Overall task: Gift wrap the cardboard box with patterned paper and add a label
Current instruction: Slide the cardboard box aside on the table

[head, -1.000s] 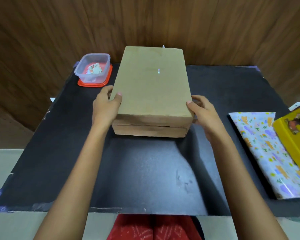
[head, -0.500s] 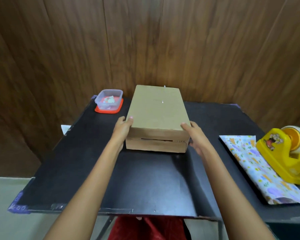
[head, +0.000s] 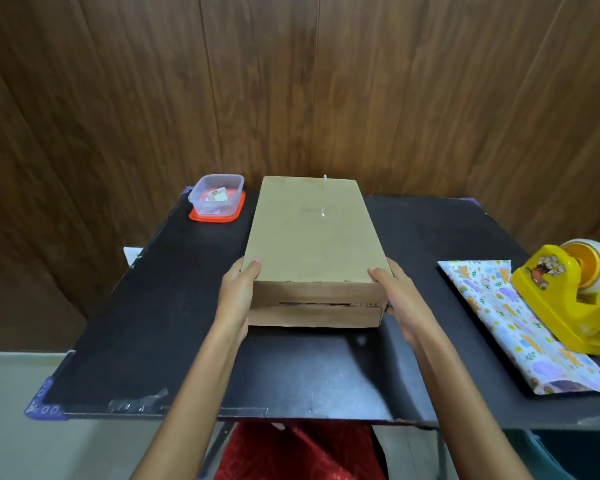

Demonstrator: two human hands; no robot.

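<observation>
A plain brown cardboard box lies lengthwise in the middle of the black table. My left hand grips its near left corner, thumb on the top face. My right hand grips the near right corner the same way. Folded patterned wrapping paper with orange and purple prints lies at the right side of the table. A small clear tub on a red lid holds a printed label card at the back left.
A yellow tape dispenser with a roll of tape sits on the wrapping paper at the far right. A wood-panelled wall stands right behind the table. Red cloth shows under the table's near edge.
The view has tilted up and pulled back, so the box appears lower and smaller and the tape dispenser has come fully into view. Both hands keep their hold on the box's near corners.
</observation>
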